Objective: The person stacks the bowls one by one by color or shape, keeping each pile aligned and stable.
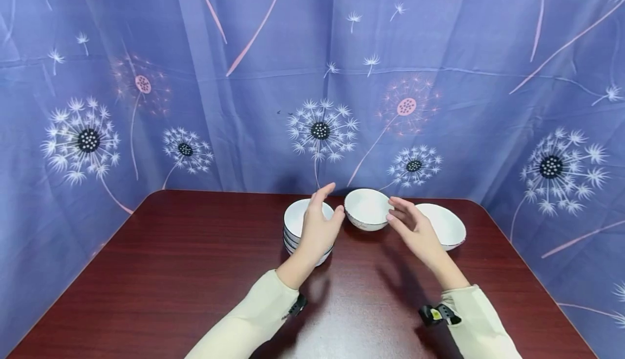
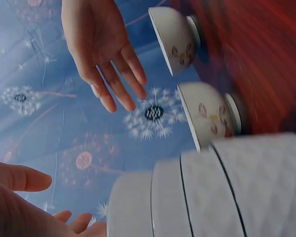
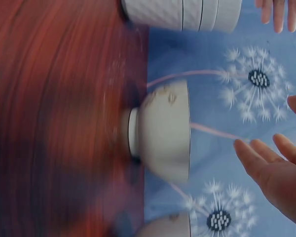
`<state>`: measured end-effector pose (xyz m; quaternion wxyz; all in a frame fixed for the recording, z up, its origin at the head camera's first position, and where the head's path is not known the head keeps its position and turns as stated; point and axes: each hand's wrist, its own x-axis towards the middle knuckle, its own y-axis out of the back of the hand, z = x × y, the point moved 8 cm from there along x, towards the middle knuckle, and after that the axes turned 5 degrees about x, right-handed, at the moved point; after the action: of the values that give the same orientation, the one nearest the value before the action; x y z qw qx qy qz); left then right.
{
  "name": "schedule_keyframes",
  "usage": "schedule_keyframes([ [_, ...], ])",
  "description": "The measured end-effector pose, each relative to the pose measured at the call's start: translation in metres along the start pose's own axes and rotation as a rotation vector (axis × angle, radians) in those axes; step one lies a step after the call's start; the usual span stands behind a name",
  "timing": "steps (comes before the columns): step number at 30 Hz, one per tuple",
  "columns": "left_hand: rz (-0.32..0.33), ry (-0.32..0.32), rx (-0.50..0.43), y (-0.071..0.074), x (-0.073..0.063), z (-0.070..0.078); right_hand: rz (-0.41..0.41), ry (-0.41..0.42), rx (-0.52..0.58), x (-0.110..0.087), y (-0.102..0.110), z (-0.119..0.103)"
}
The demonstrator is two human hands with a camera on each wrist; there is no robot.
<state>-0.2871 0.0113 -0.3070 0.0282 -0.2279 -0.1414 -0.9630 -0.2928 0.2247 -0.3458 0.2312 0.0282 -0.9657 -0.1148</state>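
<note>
My left hand hovers over the right side of a stack of white bowls, its fingers and thumb spread. In the left wrist view that hand holds nothing, and the stack shows dark rims and a textured outside. A single white bowl with a small floral pattern stands right of the stack. At its right rim is my right hand, fingers loosely extended. The right wrist view shows the right hand above this bowl, apart from it and grasping nothing.
Another white bowl stands at the right, partly behind my right hand. The bowls are near the back of a dark red wooden table. A blue curtain with dandelion prints hangs behind the table and along its sides.
</note>
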Motion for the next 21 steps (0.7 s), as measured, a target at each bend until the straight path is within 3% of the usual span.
schedule_keyframes([
  [6, -0.038, -0.037, 0.013, -0.028, -0.004, 0.003, 0.062, -0.019, -0.053, -0.006, 0.027, 0.006],
  [9, -0.053, -0.022, 0.02, -0.041, -0.006, 0.0, 0.079, -0.039, -0.095, -0.009, 0.038, 0.011],
  [13, -0.059, 0.035, 0.02, -0.054, -0.006, -0.01, 0.116, -0.011, -0.173, -0.013, 0.053, 0.014],
  [21, -0.052, 0.176, 0.021, -0.077, -0.006, -0.04, 0.184, -0.001, -0.217, -0.02, 0.082, 0.026],
])
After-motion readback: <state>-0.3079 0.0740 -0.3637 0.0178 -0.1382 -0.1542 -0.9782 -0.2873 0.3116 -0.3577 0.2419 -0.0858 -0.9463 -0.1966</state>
